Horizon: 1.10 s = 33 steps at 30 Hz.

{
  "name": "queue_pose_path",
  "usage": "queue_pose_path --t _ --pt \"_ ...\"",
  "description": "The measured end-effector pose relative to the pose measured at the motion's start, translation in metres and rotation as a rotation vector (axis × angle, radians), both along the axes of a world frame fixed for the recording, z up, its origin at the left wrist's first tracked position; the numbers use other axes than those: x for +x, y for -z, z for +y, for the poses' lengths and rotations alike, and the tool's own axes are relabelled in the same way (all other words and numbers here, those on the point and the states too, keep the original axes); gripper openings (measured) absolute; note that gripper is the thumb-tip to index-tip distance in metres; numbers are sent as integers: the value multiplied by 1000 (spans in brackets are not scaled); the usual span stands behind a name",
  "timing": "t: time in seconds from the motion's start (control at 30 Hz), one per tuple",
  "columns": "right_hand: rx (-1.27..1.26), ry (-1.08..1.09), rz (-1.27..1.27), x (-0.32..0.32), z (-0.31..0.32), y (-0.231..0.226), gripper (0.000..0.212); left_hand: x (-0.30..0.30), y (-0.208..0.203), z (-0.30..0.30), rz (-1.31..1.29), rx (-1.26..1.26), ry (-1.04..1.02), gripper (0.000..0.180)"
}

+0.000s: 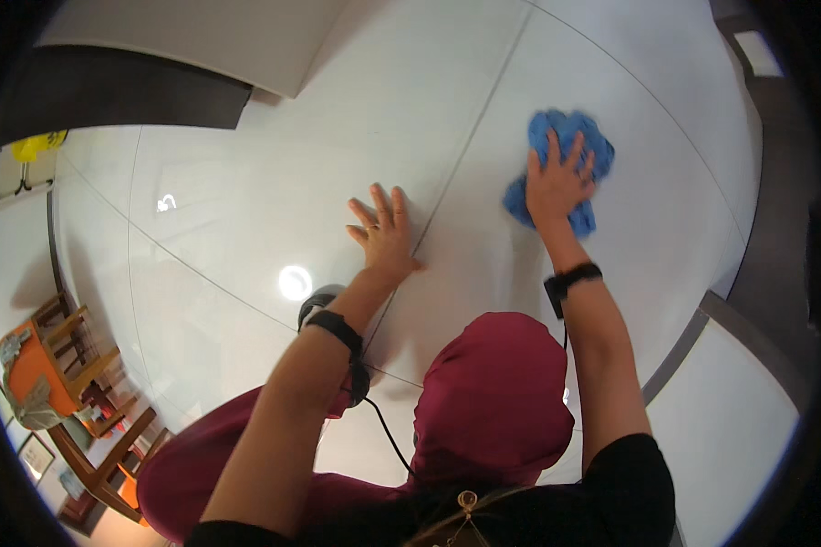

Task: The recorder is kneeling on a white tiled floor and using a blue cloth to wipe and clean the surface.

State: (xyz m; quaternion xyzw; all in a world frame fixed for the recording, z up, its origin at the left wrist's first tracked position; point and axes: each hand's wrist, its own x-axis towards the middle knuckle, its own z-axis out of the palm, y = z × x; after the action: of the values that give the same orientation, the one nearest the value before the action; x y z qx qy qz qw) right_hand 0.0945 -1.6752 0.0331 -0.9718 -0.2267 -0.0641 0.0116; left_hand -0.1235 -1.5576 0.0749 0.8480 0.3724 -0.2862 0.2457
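On the right, my right hand presses down on a crumpled blue cloth that lies on the glossy white tiled floor. Its fingers are spread over the cloth rather than wrapped round it, and blue folds stick out on every side of the hand. My left hand rests on the bare tiles beside a dark joint line, fingers spread, holding nothing. Black bands with cables circle both wrists.
A pale cabinet with a dark base stands at the upper left. Wooden chairs with orange seats are at the far left, and a yellow object on a stand is above them. A grey-edged white panel borders the lower right. My bent knee is between my arms.
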Motion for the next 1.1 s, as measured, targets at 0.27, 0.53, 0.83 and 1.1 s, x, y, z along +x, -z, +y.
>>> queue_pose_path --t 0.27,0.53,0.83,1.1 --pt "187 -236 36 -62 212 16 47 -59 -10 6 25 11 -387 121" --pt "94 -1158 327 -159 180 -16 50 -88 -5 14 81 21 -497 130" --pt "-13 -845 52 -52 187 -10 48 -79 12 7 160 12 -523 133" --pt "118 -551 52 -48 274 12 46 -74 13 6 88 0 -548 132"
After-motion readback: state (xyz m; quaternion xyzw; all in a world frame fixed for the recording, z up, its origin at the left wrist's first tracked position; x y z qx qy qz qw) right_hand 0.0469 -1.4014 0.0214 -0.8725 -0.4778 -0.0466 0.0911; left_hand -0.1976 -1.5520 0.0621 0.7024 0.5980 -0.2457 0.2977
